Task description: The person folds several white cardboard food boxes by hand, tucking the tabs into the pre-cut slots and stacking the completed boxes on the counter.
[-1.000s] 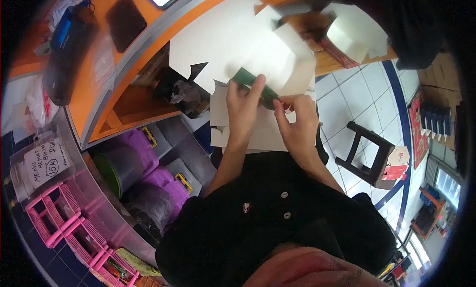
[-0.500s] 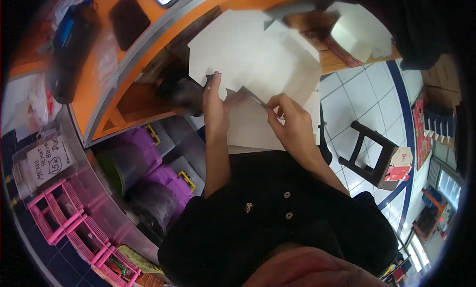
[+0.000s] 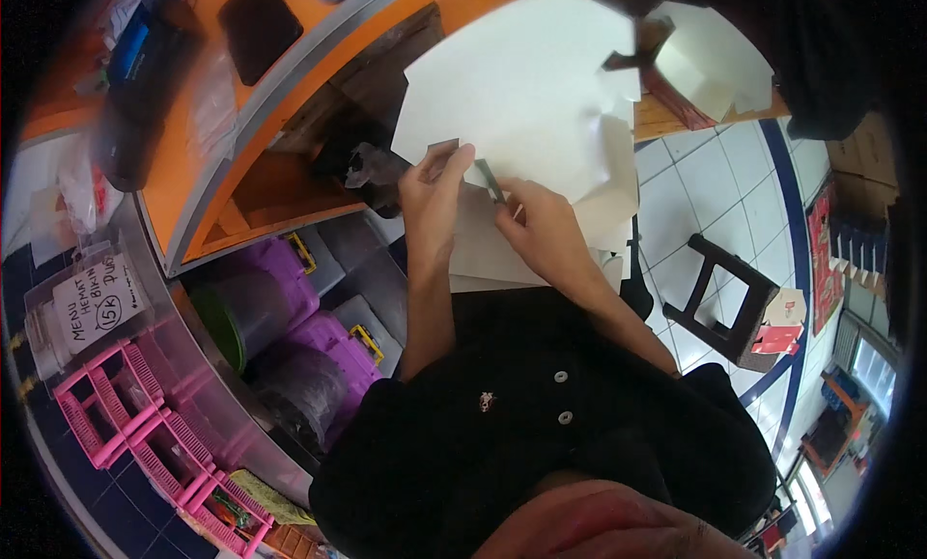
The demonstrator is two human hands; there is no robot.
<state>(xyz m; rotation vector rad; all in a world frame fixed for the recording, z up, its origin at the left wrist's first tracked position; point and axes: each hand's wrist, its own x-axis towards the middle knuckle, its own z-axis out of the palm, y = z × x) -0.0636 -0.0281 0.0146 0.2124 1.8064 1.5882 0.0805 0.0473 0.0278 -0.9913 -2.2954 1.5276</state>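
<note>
Black slab (image 3: 259, 30): on orange counter (image 3: 169, 200)
Purple lids (image 3: 340, 351) (yellow latches (image 3: 366, 346)): near counter
Dark stool (image 3: 750, 327): well right of counter

White card sheet (image 3: 521, 86): broad, pale and smooth, with angled corners; spread in front of the body, its upper face bare.
Right flap (image 3: 615, 158): raised along the sheet's right side, its face in shade.
Dark strip (image 3: 491, 181): narrow, greenish grey, gripped at its lower end; slanted from upper left to lower right over the sheet's near part.
Small brownish piece (image 3: 442, 148): bent, pinched at the near left edge (possibly a folded tab of the sheet; the view does not settle it).
Near card layer (image 3: 483, 236): greyish white, below the strip.
</note>
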